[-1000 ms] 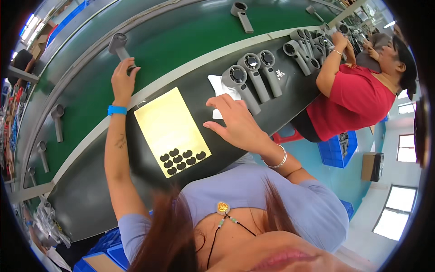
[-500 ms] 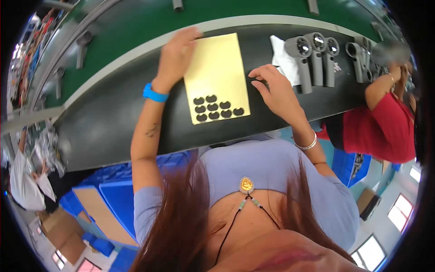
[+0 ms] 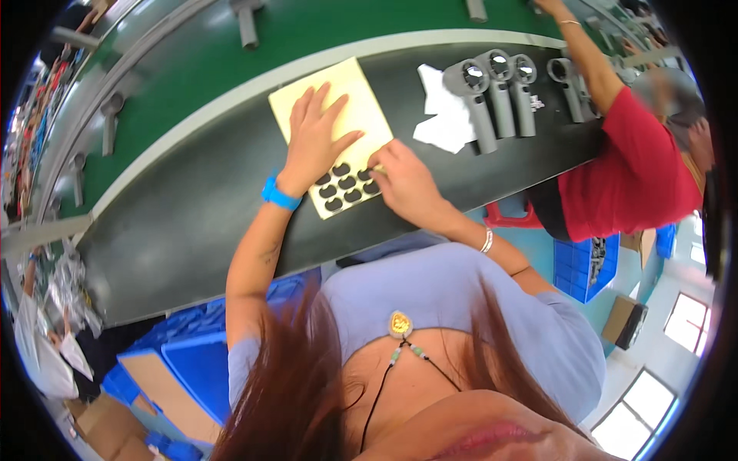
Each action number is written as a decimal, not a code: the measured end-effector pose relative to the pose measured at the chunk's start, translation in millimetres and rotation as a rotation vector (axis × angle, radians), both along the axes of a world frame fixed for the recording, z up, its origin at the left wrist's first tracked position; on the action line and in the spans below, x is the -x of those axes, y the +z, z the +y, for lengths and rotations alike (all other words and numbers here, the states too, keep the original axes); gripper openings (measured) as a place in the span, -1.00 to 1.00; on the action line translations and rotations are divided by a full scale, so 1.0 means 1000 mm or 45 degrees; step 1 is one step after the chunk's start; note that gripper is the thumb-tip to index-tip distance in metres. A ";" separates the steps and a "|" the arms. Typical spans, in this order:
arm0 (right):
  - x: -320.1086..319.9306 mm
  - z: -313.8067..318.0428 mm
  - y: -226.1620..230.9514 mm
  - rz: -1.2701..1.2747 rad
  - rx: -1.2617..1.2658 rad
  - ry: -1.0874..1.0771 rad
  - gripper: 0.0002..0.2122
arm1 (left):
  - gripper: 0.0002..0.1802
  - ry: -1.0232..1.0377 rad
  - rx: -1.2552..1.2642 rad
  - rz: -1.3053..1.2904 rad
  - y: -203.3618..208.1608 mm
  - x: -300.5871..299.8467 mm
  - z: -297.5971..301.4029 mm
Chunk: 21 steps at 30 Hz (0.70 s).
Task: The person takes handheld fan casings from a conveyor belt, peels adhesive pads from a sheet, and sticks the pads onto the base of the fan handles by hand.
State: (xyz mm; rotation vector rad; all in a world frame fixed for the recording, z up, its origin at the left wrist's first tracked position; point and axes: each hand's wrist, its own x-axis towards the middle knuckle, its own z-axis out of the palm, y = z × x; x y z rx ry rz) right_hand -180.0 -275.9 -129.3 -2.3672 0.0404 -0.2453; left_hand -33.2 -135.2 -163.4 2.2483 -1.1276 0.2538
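Observation:
A pale yellow backing sheet [image 3: 364,115] lies tilted on the black work surface in front of me. Rows of black rounded stickers [image 3: 347,183] with a notch on one side fill its near end. My left hand [image 3: 314,146] lies flat on the sheet with its fingers spread, its wrist beside the leftmost stickers. At the sheet's right edge, my right hand [image 3: 406,184] has its fingertips pinched together at the end of the sticker rows. They cover part of a sticker there, and the bottom-right corner of the sheet is hidden behind this hand.
To the right are several grey handheld fans [image 3: 480,115] beside crumpled white paper [image 3: 446,123]. Beyond the pale rail runs a green conveyor belt [image 3: 315,31] carrying more grey fans. A person in a red top [image 3: 653,169] reaches across at the right. Blue bins [image 3: 584,265] stand below the table.
My left hand has come down from the sheet's upper-left edge onto its middle. My right hand has moved left to the stickers, and the sheet has turned counterclockwise. The neighbour's arm now reaches over the belt.

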 end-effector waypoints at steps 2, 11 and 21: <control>0.000 0.000 -0.001 0.026 -0.043 -0.080 -0.85 | -0.36 0.006 -0.005 0.019 0.002 0.001 -0.001; -0.004 0.002 0.000 0.077 -0.039 -0.037 -0.90 | -0.35 0.000 0.009 0.033 0.013 0.004 -0.003; 0.005 -0.023 0.006 0.092 -0.325 0.268 -0.92 | -0.36 0.018 -0.052 -0.009 0.011 0.003 -0.004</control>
